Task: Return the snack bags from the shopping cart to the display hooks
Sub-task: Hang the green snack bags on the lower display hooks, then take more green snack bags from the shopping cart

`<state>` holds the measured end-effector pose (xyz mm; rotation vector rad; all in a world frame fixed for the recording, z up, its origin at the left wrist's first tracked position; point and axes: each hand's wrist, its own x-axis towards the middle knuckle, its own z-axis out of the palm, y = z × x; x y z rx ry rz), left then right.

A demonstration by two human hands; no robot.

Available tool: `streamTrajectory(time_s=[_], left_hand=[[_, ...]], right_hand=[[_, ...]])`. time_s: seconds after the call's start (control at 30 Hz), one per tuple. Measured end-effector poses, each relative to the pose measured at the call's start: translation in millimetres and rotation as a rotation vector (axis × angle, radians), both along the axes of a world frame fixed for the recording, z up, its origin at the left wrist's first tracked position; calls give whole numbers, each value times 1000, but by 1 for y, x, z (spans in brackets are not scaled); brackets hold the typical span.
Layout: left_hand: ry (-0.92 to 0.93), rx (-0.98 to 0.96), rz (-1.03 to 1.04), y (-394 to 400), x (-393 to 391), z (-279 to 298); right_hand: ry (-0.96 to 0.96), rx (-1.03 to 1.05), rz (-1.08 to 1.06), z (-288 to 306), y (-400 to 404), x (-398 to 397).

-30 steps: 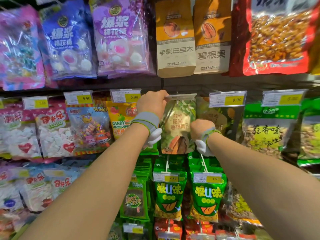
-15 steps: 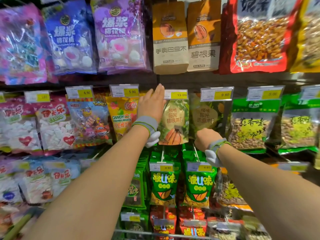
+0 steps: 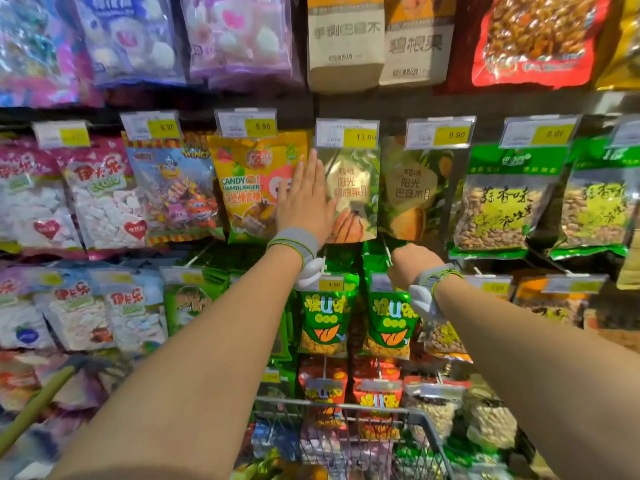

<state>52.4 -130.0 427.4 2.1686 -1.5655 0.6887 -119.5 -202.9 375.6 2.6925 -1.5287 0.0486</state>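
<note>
A green pecan snack bag (image 3: 351, 192) hangs on a display hook under the 13.00 price tag (image 3: 347, 134). My left hand (image 3: 304, 199) lies flat with its fingers straight, resting against the bag's left edge and the orange candy bag (image 3: 251, 188) beside it. My right hand (image 3: 412, 263) is lower, just under the pecan bag's bottom corner, its fingers curled and hidden from me. The wire shopping cart (image 3: 420, 415) shows at the bottom, with several snack bags (image 3: 277, 441) inside.
Hooks packed with bags fill the wall: marshmallows (image 3: 100, 202) at left, green peanut bags (image 3: 507, 199) at right, green-yellow bags (image 3: 325, 320) below my wrists, brown nut bags (image 3: 346, 43) above. A green handle (image 3: 38, 403) juts in at lower left.
The pecan bag now hangs on its hook with the price tag flipped down. My left hand let go of its top and flattened; my right hand dropped lower. The view tilted down, revealing the cart.
</note>
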Motion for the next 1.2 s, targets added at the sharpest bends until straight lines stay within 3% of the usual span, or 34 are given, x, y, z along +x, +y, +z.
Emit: streamTrajectory(time_s=[0.2, 0.73, 1.2], left_hand=[[134, 166, 46, 30, 15, -87], [274, 470, 221, 119, 38, -281], [521, 1013, 338, 202, 30, -422]], right_hand=[[43, 55, 21, -58, 22, 7], [148, 367, 95, -203, 83, 15], [285, 801, 114, -353, 133, 4]])
